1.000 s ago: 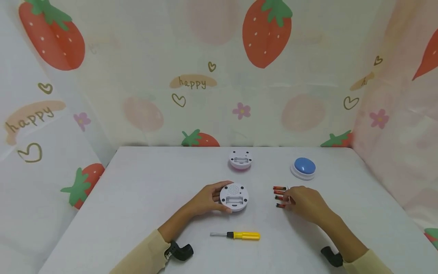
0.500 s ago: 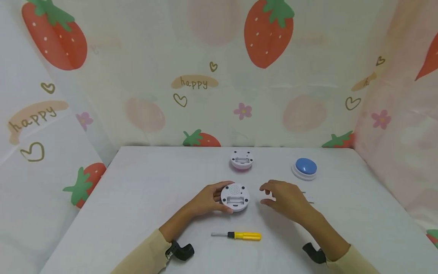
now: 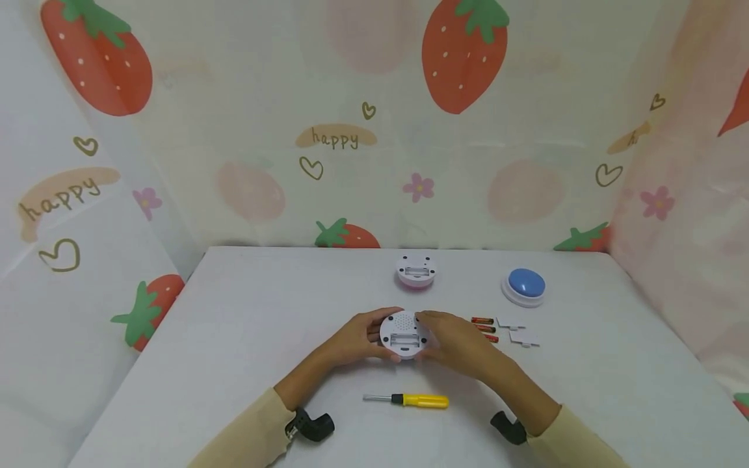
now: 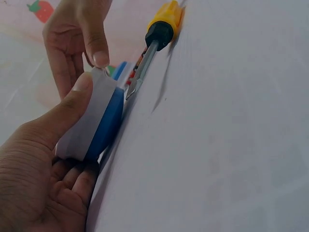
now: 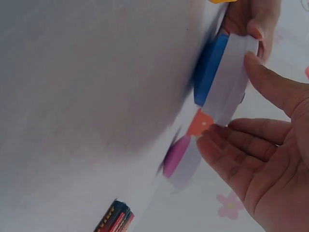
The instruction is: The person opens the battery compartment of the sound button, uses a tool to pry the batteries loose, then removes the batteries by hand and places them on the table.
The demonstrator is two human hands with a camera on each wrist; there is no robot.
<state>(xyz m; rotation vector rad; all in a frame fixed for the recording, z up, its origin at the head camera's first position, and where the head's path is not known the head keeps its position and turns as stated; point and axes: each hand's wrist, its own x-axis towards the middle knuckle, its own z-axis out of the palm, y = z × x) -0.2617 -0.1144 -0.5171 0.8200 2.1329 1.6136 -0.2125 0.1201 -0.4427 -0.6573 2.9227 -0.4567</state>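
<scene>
An upside-down buzzer button [image 3: 404,324], white with a blue dome below, shows its speaker holes and uncovered, bare battery compartment. My left hand [image 3: 353,338] grips its left side, thumb at the near edge. My right hand [image 3: 459,341] holds the opposite side; in the right wrist view its thumb presses the white casing [image 5: 229,72] and the other fingertips reach the far edge. No battery shows between those fingers. Just beyond the right hand lie red-and-black batteries [image 3: 482,320], three in sight and partly hidden by it. Two white battery covers [image 3: 525,337] lie beside them.
Nearer the front lies a yellow-handled screwdriver [image 3: 424,400], its blade pointing left. Farther back stand an overturned pink-and-white button [image 3: 416,272] and, to the right, an upright blue one [image 3: 526,283]. A strawberry-print curtain [image 3: 339,71] hangs behind the white table [image 3: 263,286].
My right hand has left the batteries, moved left and taken hold of the buzzer button's right side. The covers have come into sight. My left hand keeps its grip.
</scene>
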